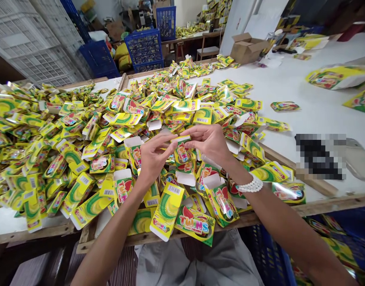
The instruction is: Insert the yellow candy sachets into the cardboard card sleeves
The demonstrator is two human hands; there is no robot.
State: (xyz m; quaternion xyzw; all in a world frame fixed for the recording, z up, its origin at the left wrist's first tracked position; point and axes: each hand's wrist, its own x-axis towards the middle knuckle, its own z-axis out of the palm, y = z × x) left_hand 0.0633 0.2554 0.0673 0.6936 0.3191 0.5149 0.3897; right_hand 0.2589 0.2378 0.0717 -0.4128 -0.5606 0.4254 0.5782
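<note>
**Both hands grip one Twins carton**

A white table [304,107] carried a heap [81,139] of flat yellow-green Twins cartons, spilling to its near edge. Above the heap's front, the left hand [152,157] and right hand [209,141] both pinched one carton [181,150] at its top flap, held upright between them. A white bead bracelet [250,186] circled the right wrist.

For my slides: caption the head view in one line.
Left hand and right hand hold a small carton over a heap of cartons on a white table.
</note>
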